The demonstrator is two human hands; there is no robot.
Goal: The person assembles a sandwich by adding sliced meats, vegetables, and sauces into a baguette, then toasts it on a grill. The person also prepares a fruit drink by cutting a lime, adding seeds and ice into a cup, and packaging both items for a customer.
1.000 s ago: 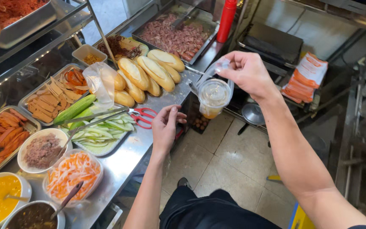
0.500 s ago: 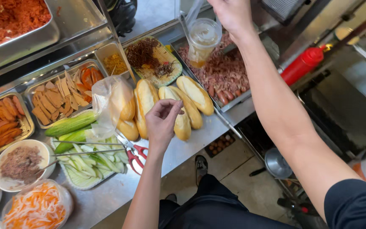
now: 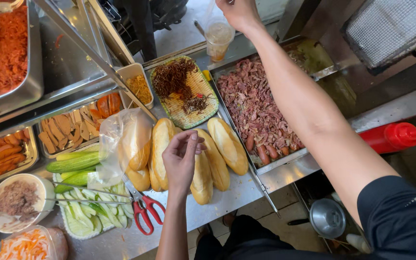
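Farther over the steel counter, right hand carries cup.

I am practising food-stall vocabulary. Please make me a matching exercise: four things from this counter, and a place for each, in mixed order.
Things:
1. red-handled metal scissors
2. clear plastic cup of drink
3. red plastic squeeze bottle
4. long golden bread rolls

Places:
A. lying on its side at the far right
B. under the left hand
C. hanging from the right hand
D. beside the tray of sliced cucumber

Pairs: 1-D, 2-C, 3-A, 4-B
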